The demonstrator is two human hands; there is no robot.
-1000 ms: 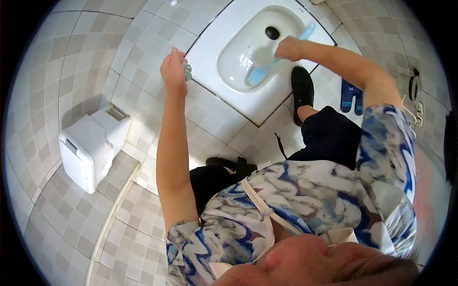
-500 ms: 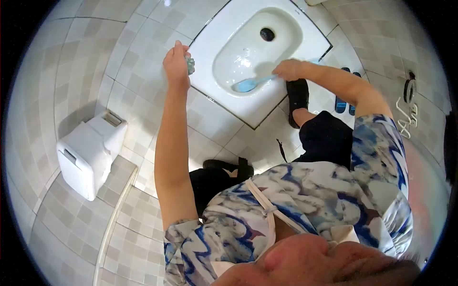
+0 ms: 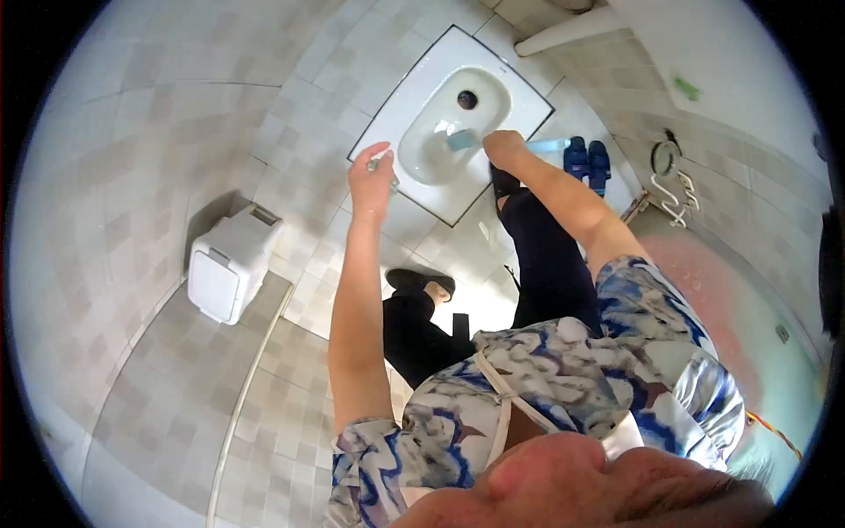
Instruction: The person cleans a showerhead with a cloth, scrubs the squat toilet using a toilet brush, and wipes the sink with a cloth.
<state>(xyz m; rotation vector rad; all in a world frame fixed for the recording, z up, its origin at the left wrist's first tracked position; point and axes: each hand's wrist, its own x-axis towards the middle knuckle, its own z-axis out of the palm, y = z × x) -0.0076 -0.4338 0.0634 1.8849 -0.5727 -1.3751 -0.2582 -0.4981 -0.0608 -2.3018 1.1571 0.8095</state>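
My right hand (image 3: 503,150) is closed round the handle of a light-blue brush (image 3: 461,141). The brush head is over the basin of the white squat toilet (image 3: 429,113), and the handle sticks out to the right past my fist. By the toilet's left edge, my left hand (image 3: 371,183) has its fingers curled on a small greenish scrubber (image 3: 394,184). Most of the scrubber is hidden in the palm.
A white lidded bin (image 3: 220,273) stands at the left wall. Dark blue slippers (image 3: 587,158) lie right of the toilet. A white hose (image 3: 676,211) hangs on the right wall, and a white pipe (image 3: 568,31) runs behind the toilet.
The view has shifted back, so the toilet looks smaller and the bin sits further right. The brush head has moved from the basin's near end towards its middle. My left hand has turned.
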